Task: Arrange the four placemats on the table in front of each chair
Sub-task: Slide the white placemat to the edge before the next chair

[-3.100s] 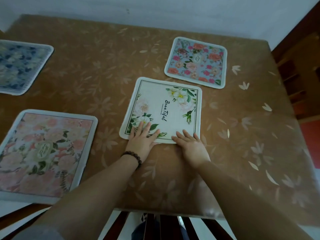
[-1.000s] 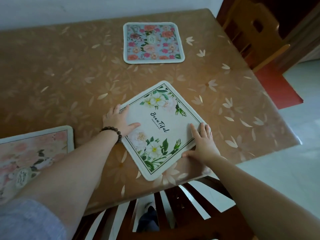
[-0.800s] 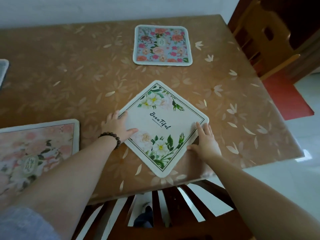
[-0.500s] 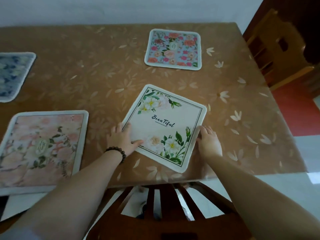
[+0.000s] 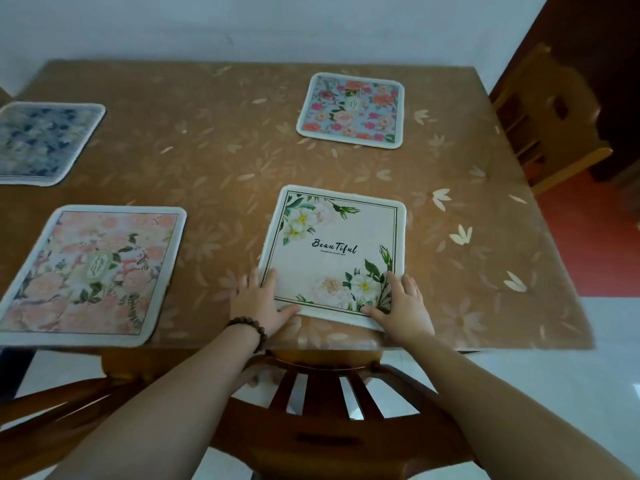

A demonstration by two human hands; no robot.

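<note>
Here the left hand [image 5: 258, 303] and right hand [image 5: 403, 304] lie open, flat on the white placemat's [image 5: 334, 251] lower corners. It sits low and centre on the counter [image 5: 225, 161], above a chair back [image 5: 322, 379].

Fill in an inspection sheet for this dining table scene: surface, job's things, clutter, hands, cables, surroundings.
Surface: table under a brown floral cover.
Job's things: white "Beautiful" placemat at the near edge; pink placemat near left; blue placemat far left; rose placemat far side.
Clutter: nothing seen.
Hands: left hand and right hand flat on the white mat's near corners.
Cables: nothing seen.
Surroundings: dark chair below; light chair right.
</note>
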